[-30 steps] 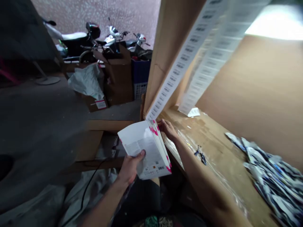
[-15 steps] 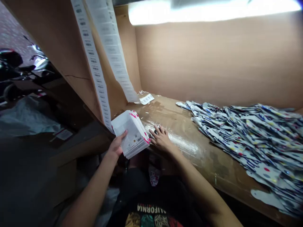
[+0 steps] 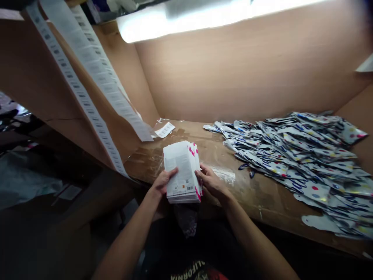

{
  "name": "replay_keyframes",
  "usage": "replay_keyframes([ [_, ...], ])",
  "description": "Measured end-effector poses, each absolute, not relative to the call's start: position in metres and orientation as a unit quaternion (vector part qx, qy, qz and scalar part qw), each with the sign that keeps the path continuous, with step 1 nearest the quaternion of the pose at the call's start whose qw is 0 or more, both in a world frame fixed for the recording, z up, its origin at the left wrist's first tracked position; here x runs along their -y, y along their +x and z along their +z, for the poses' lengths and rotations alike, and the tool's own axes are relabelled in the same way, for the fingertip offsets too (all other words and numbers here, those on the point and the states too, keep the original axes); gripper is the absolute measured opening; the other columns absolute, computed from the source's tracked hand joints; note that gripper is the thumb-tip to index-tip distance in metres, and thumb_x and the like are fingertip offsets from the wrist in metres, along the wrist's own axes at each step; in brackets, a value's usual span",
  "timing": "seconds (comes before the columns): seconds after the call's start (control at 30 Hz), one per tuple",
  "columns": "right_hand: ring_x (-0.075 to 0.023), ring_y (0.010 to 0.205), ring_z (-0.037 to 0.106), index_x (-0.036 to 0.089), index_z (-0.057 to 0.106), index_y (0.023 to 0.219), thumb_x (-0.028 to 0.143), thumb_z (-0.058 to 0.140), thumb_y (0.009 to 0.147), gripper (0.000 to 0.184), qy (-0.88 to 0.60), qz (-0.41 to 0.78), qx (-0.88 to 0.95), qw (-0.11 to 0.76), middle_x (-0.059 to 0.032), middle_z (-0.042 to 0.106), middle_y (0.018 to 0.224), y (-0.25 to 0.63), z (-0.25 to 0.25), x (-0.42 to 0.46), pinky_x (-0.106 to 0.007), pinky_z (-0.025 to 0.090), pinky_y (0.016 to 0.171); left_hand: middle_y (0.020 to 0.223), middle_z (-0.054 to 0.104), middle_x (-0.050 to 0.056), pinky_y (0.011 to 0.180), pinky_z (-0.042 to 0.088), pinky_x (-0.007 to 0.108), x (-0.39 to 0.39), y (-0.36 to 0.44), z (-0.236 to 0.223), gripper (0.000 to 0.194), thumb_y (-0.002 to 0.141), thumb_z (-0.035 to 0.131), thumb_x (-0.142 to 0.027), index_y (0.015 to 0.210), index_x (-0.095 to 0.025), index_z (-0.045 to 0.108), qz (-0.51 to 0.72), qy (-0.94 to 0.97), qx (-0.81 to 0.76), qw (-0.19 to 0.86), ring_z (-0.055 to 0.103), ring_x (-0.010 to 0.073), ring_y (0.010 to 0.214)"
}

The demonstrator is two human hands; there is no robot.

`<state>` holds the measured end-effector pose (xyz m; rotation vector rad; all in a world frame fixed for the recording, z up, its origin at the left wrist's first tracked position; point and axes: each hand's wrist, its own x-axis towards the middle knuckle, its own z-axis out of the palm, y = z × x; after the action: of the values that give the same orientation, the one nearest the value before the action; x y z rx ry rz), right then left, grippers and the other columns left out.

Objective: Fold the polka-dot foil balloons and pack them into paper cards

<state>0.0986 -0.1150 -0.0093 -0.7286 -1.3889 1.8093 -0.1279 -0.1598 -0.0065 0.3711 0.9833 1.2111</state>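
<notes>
Both my hands hold a thick stack of white cards with pink edges just above the near edge of a wooden table. My left hand grips the stack's left side, thumb on top. My right hand clasps its right side, fingers curled against the pink edge. Small print and a barcode show on the top card.
A wide heap of spotted, colourful flat packets covers the table's right half. Two long strips of barcode labels hang from above on the left. A loose label lies at the back corner. Brown board walls enclose the table; dim clutter lies at left.
The view has swung right from the floor and motorbikes to the table. The stack came over the table edge, and my right hand left the tabletop and took hold of the stack's right side.
</notes>
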Motion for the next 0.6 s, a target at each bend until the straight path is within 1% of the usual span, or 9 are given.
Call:
replay_keyframes([
  [0.07, -0.0271, 0.094, 0.072, 0.021, 0.064, 0.129, 0.048, 0.07, 0.088, 0.05, -0.268, 0.715, 0.501, 0.406, -0.0092, 0.075, 0.115, 0.097, -0.005, 0.119, -0.042, 0.059, 0.084, 0.115, 0.077, 0.021, 0.103, 0.055, 0.058, 0.154, -0.125, -0.012, 0.049, 0.087, 0.077, -0.021, 0.132, -0.008, 0.064, 0.521, 0.163, -0.428, 0.721, 0.077, 0.034, 0.096],
  [0.13, -0.0261, 0.093, 0.071, 0.019, 0.065, 0.123, 0.043, 0.07, 0.087, 0.043, -0.29, 0.686, 0.507, 0.434, -0.0087, 0.075, 0.112, 0.098, -0.006, 0.121, -0.04, 0.059, 0.084, 0.112, 0.078, 0.02, 0.104, 0.054, 0.058, 0.154, -0.125, -0.02, 0.047, 0.088, 0.077, -0.025, 0.129, -0.007, 0.065, 0.508, 0.151, -0.416, 0.739, 0.077, 0.0335, 0.095],
  [0.2, -0.0257, 0.09, 0.07, 0.018, 0.067, 0.116, 0.039, 0.067, 0.087, 0.036, -0.325, 0.646, 0.529, 0.445, -0.0081, 0.075, 0.107, 0.1, -0.01, 0.121, -0.039, 0.059, 0.082, 0.11, 0.078, 0.02, 0.105, 0.054, 0.058, 0.157, -0.125, -0.029, 0.047, 0.087, 0.078, -0.026, 0.128, -0.007, 0.066, 0.511, 0.146, -0.409, 0.742, 0.077, 0.0335, 0.095],
  [0.3, -0.0255, 0.086, 0.069, 0.018, 0.068, 0.107, 0.033, 0.063, 0.083, 0.029, -0.377, 0.591, 0.554, 0.45, -0.007, 0.075, 0.098, 0.102, -0.02, 0.118, -0.038, 0.059, 0.077, 0.114, 0.077, 0.021, 0.104, 0.055, 0.057, 0.16, -0.122, -0.034, 0.05, 0.085, 0.08, -0.025, 0.13, -0.008, 0.065, 0.523, 0.158, -0.412, 0.729, 0.077, 0.0351, 0.1],
  [0.43, -0.0266, 0.093, 0.071, 0.018, 0.067, 0.107, 0.027, 0.059, 0.079, 0.031, -0.405, 0.562, 0.552, 0.465, -0.0075, 0.076, 0.1, 0.111, -0.03, 0.113, -0.037, 0.059, 0.079, 0.115, 0.076, 0.023, 0.1, 0.058, 0.057, 0.159, -0.125, -0.025, 0.051, 0.081, 0.083, -0.021, 0.127, -0.008, 0.066, 0.539, 0.183, -0.446, 0.691, 0.076, 0.038, 0.101],
  [0.6, -0.027, 0.095, 0.071, 0.018, 0.066, 0.106, 0.031, 0.062, 0.079, 0.03, -0.413, 0.57, 0.523, 0.481, -0.0087, 0.076, 0.102, 0.127, -0.032, 0.109, -0.038, 0.058, 0.083, 0.117, 0.076, 0.023, 0.099, 0.059, 0.056, 0.148, -0.137, -0.016, 0.056, 0.079, 0.084, -0.017, 0.13, -0.008, 0.065, 0.533, 0.2, -0.457, 0.683, 0.075, 0.039, 0.105],
])
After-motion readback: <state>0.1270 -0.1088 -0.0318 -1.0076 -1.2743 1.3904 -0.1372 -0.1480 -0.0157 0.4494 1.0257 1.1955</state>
